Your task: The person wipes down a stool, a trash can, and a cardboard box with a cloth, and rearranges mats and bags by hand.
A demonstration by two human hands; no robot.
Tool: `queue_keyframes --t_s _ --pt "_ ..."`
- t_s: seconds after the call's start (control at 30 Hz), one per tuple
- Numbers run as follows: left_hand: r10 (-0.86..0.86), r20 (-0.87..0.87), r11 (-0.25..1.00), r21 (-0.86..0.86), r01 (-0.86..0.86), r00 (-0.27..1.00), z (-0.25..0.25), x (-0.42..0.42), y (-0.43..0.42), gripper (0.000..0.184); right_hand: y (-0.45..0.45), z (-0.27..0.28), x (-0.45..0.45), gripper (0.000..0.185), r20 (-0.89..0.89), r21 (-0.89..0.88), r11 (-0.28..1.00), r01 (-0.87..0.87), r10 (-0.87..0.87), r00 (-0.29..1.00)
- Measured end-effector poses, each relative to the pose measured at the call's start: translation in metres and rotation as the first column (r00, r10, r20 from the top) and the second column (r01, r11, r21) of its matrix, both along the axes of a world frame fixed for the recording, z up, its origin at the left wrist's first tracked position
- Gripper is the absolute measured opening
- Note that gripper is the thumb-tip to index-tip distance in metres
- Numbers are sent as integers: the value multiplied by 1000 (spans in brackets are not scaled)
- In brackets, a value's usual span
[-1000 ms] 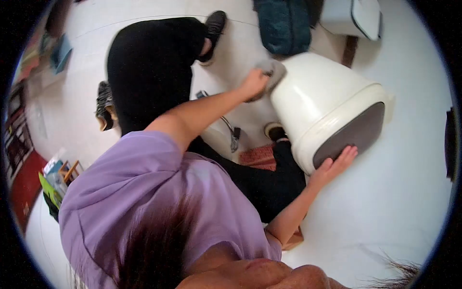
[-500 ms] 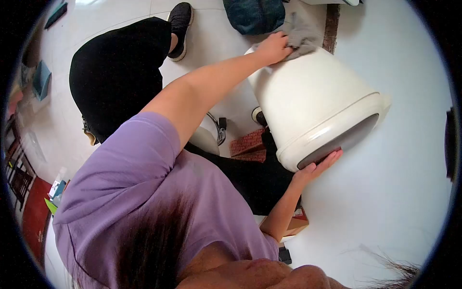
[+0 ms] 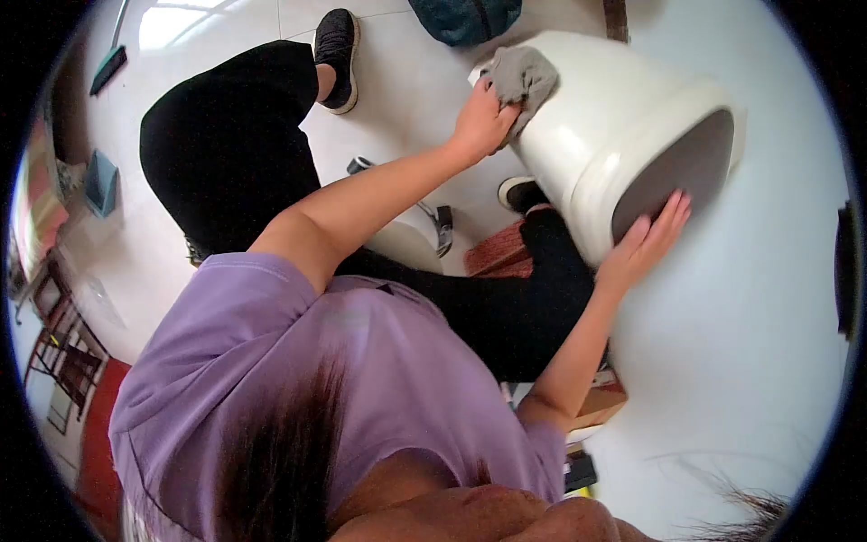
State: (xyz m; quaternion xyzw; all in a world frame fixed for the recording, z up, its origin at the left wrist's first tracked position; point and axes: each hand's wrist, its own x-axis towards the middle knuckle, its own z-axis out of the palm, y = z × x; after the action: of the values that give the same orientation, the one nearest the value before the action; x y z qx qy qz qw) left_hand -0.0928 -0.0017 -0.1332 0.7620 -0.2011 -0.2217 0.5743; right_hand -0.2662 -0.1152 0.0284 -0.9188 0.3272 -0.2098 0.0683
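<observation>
Left hand (image 3: 483, 122): fingers curled round a bunched grey cloth (image 3: 526, 79), which lies against the wall of a white bin (image 3: 605, 99). Right hand (image 3: 634, 251): fingers extended, laid flat on the bin's dark lid panel (image 3: 684, 167), gripping nothing. The bin sits tilted between both hands; its support is not visible. Risk, as judged — the bin could roll or slip, since a flat palm on a smooth panel gives little purchase against any push through the cloth. Obstructions: a teal bag (image 3: 470, 18) beyond the left hand; the right leg (image 3: 560, 248) and a red brick-patterned block (image 3: 499, 251) left of the right hand — a cardboard box (image 3: 603, 406) behind it.
</observation>
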Motion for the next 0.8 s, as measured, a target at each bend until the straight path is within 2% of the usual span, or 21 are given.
queue_keyframes --t_s 0.07,0.13,0.17,0.2,0.23,0.27,0.3,0.37,0.43,0.5,0.57,0.67,0.7,0.73,0.8 --pt "-49 -56 998 35 51 997 -19 -4 3 38 -7 -12 15 49 -21 -2 998 61 -61 998" --pt "9 -60 999 -50 -12 998 -37 -9 12 39 -8 -19 28 49 -48 -28 995 100 -101 994" --pt "23 -136 998 65 -14 990 -48 -11 21 39 -6 -21 38 49 -58 -42 995 94 -96 994" --pt "16 -135 998 64 -7 991 -59 -13 32 39 -3 -22 46 50 -69 -56 995 87 -90 994" --pt "65 -491 998 26 -60 869 -70 -17 43 40 1 -22 56 50 -69 -60 994 92 -96 993" --pt "80 -776 992 0 -126 626 -75 -21 52 42 6 -20 66 51 -78 -89 995 55 -62 995" --pt "74 -775 992 -10 -129 627 -78 -25 57 42 9 -19 76 53 -90 -115 993 14 -25 996" --pt "274 -912 925 164 -342 305 -85 -30 63 29 16 -18 96 53 -101 -129 991 -21 8 995" --pt "227 -916 924 95 -369 331 -106 -32 56 31 16 -21 107 52 -120 -131 990 -51 35 992" --pt "177 -917 916 20 -402 358 -95 -22 41 33 16 -21 109 53 -137 -129 990 -52 34 990" --pt "127 -975 961 74 -268 184 -77 -8 21 39 15 -17 109 53 -181 -118 992 -37 15 983" --pt "108 -981 915 35 -402 160 -76 -18 5 41 17 -12 114 53 -215 -115 993 -2 -23 976" --pt "14 -992 937 -31 -348 125 -79 -15 8 48 17 -11 114 52 -218 -109 994 6 -30 975" --pt "5 -991 937 -41 -348 131 -97 -11 7 48 17 -11 115 52 -212 -118 993 7 -32 977" --pt "-70 -997 974 -73 -215 22 -152 -20 2 42 18 -8 115 52 -239 -99 995 28 -51 970"
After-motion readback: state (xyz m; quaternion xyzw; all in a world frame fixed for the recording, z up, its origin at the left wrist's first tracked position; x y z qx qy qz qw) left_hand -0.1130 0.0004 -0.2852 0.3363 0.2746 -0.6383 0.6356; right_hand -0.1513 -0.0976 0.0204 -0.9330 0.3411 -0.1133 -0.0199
